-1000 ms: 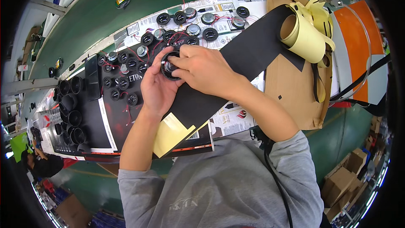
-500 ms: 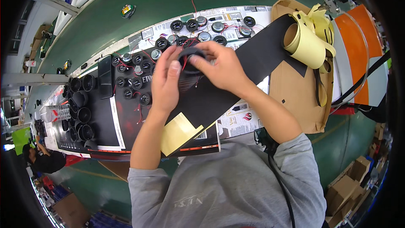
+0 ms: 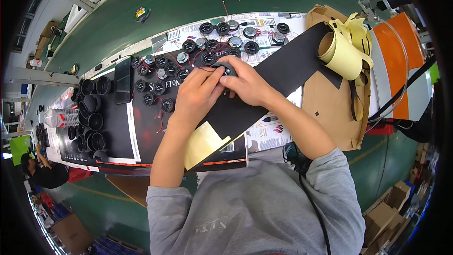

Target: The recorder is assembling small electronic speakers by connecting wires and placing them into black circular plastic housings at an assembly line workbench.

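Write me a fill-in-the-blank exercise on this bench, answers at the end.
The left hand and right hand hold one round part coloured ____.
The black cups lie to the ____ of the smartphone.
The wires on the small speakers are coloured ____.
The roll at the right is pale ____.
Missing words: black; left; red; yellow.

A green-topped desk (image 3: 188,7) stands on a green floor (image 3: 368,174) painted with a yellow line (image 3: 96,191). Cardboard cartons (image 3: 392,203) pile up at lower right. Bright lights (image 3: 37,221) edge the lower left; a dark panel (image 3: 21,26) beside the whitish wall (image 3: 41,16) is probably a window.
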### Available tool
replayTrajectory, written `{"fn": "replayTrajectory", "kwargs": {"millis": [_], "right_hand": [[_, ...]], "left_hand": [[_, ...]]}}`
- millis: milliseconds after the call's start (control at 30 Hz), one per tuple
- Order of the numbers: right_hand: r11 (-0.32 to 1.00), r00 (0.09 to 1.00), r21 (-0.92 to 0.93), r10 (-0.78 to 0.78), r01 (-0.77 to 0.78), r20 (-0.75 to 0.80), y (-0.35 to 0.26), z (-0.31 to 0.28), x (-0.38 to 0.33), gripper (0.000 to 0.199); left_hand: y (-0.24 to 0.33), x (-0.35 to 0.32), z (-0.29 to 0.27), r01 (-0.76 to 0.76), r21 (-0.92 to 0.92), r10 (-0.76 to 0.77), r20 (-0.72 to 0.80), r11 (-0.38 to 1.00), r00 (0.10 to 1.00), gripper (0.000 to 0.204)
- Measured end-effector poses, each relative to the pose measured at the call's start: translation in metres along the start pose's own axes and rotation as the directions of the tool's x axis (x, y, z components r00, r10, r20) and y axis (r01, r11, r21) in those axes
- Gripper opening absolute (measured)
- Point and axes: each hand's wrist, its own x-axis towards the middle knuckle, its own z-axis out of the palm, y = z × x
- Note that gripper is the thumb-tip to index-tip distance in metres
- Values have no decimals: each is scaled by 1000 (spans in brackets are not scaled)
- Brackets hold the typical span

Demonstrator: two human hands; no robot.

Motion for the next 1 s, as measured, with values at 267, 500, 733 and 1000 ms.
{"fn": "replayTrajectory", "kwargs": {"millis": [267,500,733,1000], "right_hand": [[962,968,-122,-249,245,-16,1,2,-1,34],[937,953,-231,-290,263,-89,10,14,-1,36],[939,948,-270,-266,214,-176,5,22,-8,36],[955,997,294,56,-36,-59,0,5,4,37]], "left_hand": [[1,1,-8,0,-92,14,151,996,988,30],[2,-7,0,-17,-51,21,87,999,996,28],[3,-14,5,4,-47,-1,70,999,998,26],[11,0,-2,72,-55,-73,-15,996,997,27]]}}
